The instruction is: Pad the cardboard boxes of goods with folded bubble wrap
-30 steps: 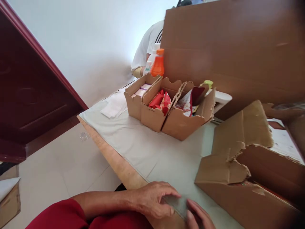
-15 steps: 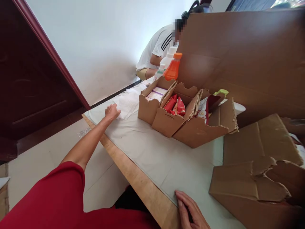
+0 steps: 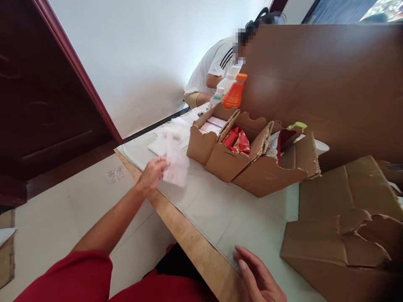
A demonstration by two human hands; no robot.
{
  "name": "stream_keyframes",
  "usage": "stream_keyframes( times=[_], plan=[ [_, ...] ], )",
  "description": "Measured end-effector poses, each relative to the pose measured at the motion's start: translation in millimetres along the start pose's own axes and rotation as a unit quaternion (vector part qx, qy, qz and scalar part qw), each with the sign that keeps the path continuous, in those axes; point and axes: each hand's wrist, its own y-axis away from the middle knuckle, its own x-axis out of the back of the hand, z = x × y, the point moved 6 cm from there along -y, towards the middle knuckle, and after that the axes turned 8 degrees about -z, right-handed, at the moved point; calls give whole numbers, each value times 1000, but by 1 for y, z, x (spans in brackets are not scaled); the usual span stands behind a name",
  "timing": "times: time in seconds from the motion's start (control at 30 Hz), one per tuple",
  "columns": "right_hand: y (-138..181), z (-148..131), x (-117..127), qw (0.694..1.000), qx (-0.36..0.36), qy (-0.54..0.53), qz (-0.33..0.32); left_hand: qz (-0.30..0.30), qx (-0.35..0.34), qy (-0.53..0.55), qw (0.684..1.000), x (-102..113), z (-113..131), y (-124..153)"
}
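Observation:
My left hand (image 3: 153, 172) is closed on a thin white plastic bag (image 3: 175, 162) and holds it in the air above the table's left edge. A stack of similar white bags (image 3: 166, 140) lies flat on the table just beyond it. My right hand (image 3: 256, 277) rests flat near the table's front edge with its fingers stretched out, holding nothing. Three open cardboard trays (image 3: 248, 153) stand side by side in the middle, with red packets (image 3: 236, 140) in the middle one.
An orange bottle (image 3: 233, 93) and white bottles (image 3: 227, 79) stand behind the trays. A tall cardboard sheet (image 3: 330, 84) rises at the back right, and torn cardboard boxes (image 3: 340, 235) lie at the right. Another person in a white shirt (image 3: 214, 67) sits beyond the table. A dark red door (image 3: 40, 96) stands at left.
My left hand reached out from the front edge to the stack of white bags, took one and pulled it back toward me. My right hand stayed at the front edge.

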Motion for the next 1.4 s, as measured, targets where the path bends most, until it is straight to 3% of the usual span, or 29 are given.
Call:
stream_keyframes(
  times=[0.1,0.2,0.3,0.4,0.5,0.6,0.67,0.83,0.9,0.97,1.1,1.3,1.4],
  plan=[
    [-11,-24,-19,989,-33,-130,-64,-64,43,106,991,-37,-38,71],
    [-19,-46,-42,957,-50,-261,-115,-116,92,186,971,-78,-75,132],
    [-17,-49,-49,932,-88,-333,-108,-209,175,283,919,-114,-102,180],
    [-2,-39,-36,928,-115,-345,-81,-291,250,314,868,-131,-114,207],
    [17,-30,-12,931,-101,-342,-77,-309,271,300,861,-134,-117,208],
    [27,-25,4,937,-83,-330,-77,-284,270,256,883,-139,-123,200],
    [25,-25,6,952,-79,-287,-71,-278,279,225,891,-146,-129,200],
    [18,-29,4,986,-52,-158,20,-308,291,215,880,-161,-129,208],
    [29,-25,9,985,-48,-165,15,-293,268,205,895,-158,-122,196],
    [46,-18,23,987,-51,-151,-15,-247,227,159,928,-149,-115,174],
    [78,-1,74,993,-74,-86,-40,-205,160,60,964,-148,-103,137],
    [83,32,148,990,-98,59,87,-288,60,-98,951,-194,-94,135],
    [95,47,172,961,-102,142,215,-288,6,-185,939,-200,-88,130]
  ],
)
